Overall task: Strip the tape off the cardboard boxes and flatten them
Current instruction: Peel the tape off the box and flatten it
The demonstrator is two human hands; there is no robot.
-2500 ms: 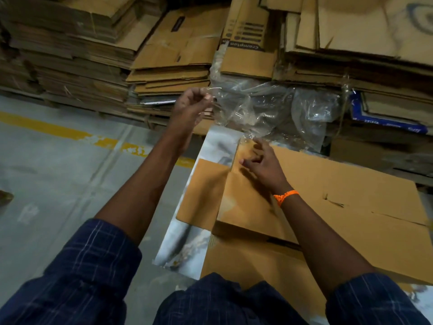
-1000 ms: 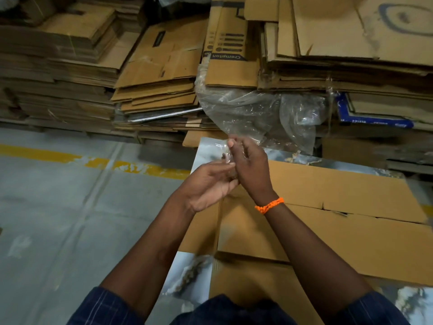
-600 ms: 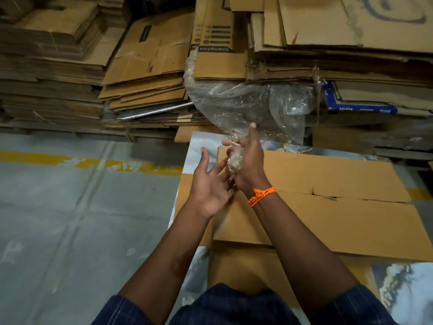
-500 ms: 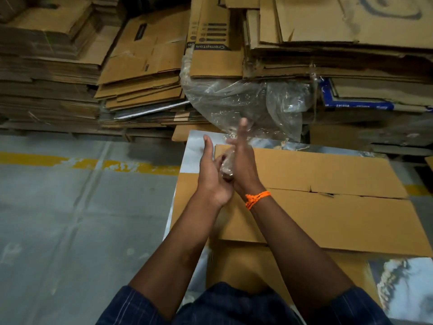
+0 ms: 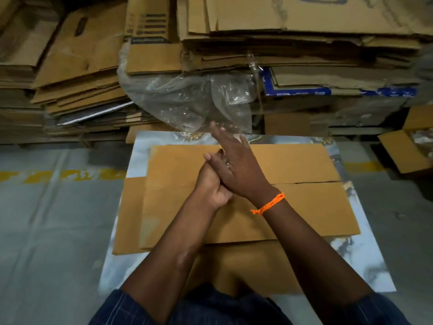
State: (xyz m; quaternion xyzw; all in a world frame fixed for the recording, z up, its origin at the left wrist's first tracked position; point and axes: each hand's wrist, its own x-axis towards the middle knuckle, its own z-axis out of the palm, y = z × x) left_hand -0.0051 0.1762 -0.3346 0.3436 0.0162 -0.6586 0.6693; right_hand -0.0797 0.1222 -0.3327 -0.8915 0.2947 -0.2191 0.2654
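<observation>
A flattened brown cardboard box (image 5: 300,207) lies on a marbled white sheet (image 5: 138,158) on the floor in front of me. Over its middle my two hands are pressed together. My right hand (image 5: 236,167), with an orange wrist thread, lies on top with its fingers straight and pointing up-left. My left hand (image 5: 210,186) is under it, palm up against the right palm. The stripped clear tape is squeezed between the palms and almost wholly hidden.
A crumpled clear plastic bag (image 5: 187,102) sits just beyond the sheet, against tall stacks of flattened cartons (image 5: 304,55) along the back. An open carton (image 5: 407,151) stands at the right. Grey floor with a yellow line (image 5: 63,175) lies to the left.
My left hand pulled a strip of tape off the box, then met the right hand. The palms have since slid across each other, and both hands have dropped lower over the box.
</observation>
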